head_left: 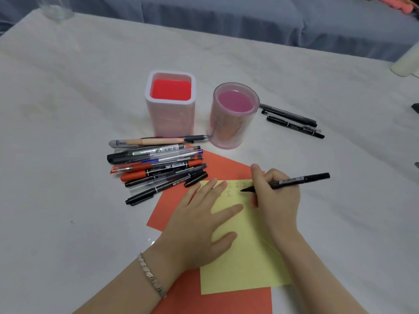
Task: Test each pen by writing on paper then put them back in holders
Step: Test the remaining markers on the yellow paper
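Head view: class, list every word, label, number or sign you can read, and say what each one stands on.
"正": handwritten several times, in two rows, on the yellow paper.
White print on the held pen: too blurred to read.
Labels and a barcode on the piled pens: too small and blurred to read.
Square holder and round holder: no text visible.

a home: white table point(68, 109) beside a grey sofa point(249, 21).
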### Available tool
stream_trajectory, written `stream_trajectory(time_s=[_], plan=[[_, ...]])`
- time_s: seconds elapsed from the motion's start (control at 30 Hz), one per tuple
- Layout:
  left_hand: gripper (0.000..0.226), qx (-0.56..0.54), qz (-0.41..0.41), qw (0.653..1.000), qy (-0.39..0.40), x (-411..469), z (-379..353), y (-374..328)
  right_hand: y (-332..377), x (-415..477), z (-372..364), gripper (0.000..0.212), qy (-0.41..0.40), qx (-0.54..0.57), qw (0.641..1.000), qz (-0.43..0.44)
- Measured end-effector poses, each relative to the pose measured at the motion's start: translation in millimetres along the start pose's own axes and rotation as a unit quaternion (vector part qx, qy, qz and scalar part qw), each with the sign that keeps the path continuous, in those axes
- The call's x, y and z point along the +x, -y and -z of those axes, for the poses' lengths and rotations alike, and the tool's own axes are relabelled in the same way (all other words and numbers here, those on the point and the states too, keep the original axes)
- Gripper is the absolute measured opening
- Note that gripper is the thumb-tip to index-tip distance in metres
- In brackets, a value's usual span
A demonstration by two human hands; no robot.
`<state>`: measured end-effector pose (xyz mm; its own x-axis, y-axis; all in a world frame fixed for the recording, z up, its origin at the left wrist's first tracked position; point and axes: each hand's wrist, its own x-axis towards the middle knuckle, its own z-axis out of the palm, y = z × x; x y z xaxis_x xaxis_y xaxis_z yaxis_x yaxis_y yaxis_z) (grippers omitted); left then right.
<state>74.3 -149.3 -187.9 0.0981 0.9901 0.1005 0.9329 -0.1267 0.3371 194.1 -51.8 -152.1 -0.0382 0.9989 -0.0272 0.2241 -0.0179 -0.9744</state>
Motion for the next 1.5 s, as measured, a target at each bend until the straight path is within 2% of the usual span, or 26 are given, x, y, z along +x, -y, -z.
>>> stream_trajectory(time_s=[0.3, 0.53, 0.7, 1.13, 1.3, 1.5], plan=[[0.044, -0.014, 0.007, 1.0, -0.022, 0.0, -2.9, 0.6, -17.4, 0.8, -10.6, 0.043, -0.033, -0.04, 0.997, 0.056], [0.045, -0.009, 0.013, 1.0, -0.013, -0.3, -3.3, 0.2, -20.3, 0.0, -11.6, 0.039, -0.024, -0.042, 0.996, 0.08], [0.045, -0.003, 0.016, 1.0, -0.007, 0.1, -2.3, -0.6, -21.3, 0.8, -11.2, 0.043, -0.024, -0.041, 0.996, 0.075], [0.046, -0.004, 0.02, 1.0, -0.011, 0.8, -0.7, -2.1, -23.8, 1.9, -12.2, 0.032, -0.015, -0.065, 0.994, 0.083], [0.046, -0.003, 0.022, 1.0, -0.006, 1.1, -0.5, -2.1, -23.7, 1.2, -12.0, 0.032, -0.039, -0.062, 0.994, 0.078], [0.046, -0.005, 0.021, 1.0, -0.005, 0.8, 0.2, -2.0, -24.5, 3.3, -10.0, 0.039, -0.029, -0.042, 0.996, 0.069]])
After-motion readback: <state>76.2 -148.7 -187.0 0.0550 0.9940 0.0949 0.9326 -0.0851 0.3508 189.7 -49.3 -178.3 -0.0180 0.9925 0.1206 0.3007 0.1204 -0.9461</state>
